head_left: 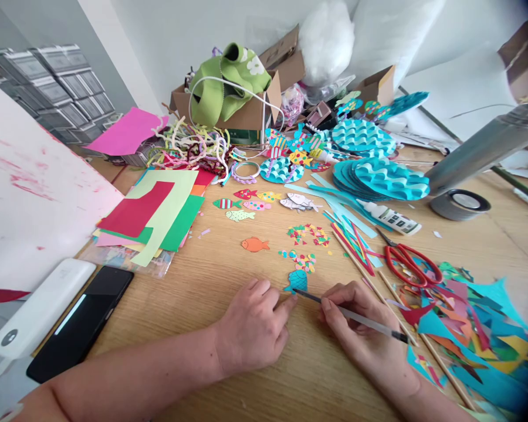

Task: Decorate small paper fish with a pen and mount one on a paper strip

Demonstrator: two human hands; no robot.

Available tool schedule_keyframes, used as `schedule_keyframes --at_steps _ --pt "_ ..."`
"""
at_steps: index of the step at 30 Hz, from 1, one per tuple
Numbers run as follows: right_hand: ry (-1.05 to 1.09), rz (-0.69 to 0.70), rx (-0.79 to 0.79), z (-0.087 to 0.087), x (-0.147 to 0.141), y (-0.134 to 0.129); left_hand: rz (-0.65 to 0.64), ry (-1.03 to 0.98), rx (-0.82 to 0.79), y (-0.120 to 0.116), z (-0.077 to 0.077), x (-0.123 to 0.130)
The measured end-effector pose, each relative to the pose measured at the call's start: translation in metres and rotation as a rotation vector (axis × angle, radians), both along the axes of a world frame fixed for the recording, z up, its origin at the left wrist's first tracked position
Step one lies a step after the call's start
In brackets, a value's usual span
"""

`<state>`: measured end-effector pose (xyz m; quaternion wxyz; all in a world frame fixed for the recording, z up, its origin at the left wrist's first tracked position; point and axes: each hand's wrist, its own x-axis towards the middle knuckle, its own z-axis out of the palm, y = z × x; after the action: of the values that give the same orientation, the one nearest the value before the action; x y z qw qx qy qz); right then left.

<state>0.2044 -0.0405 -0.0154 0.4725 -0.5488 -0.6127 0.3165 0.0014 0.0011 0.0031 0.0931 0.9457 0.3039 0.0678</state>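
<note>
A blue paper fish [297,280] with drawn scales lies on the wooden table. My left hand [254,325] rests just below it, fingers curled, with the index fingertip pressing on the fish's lower edge. In my right hand [363,328] a gel pen [356,317] with a clear barrel is pinched, its tip at the fish's lower part. Beyond the fish are small paper dots [305,262] and colourful paper triangles [308,234]. An orange paper fish [254,244] lies to the upper left, with several decorated fish [256,206] and white fish [298,202] farther off.
Red-handled scissors [411,265], a glue bottle [391,218] and paper scraps [479,334] lie to the right. Behind them sit blue paper discs [389,179] and a metal flask [488,146]. Coloured sheets [158,214], a phone [81,322] and a white power bank [41,305] occupy the left.
</note>
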Motion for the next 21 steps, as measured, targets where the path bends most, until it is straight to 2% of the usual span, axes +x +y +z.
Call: schedule_keyframes --at_steps 10,14,17,21 --pt "-0.035 0.009 0.001 -0.001 0.001 0.002 0.035 -0.014 -0.02 -0.001 0.002 0.002" --pt "-0.025 0.015 -0.004 -0.002 0.001 0.0 0.05 -0.106 -0.066 0.001 0.002 0.002" --pt "-0.011 0.024 0.027 0.0 0.002 0.001 0.005 -0.187 -0.085 0.006 0.0 0.0" --pt "0.0 0.024 0.073 0.005 0.001 0.002 -0.068 -0.2 -0.109 0.014 -0.004 -0.002"
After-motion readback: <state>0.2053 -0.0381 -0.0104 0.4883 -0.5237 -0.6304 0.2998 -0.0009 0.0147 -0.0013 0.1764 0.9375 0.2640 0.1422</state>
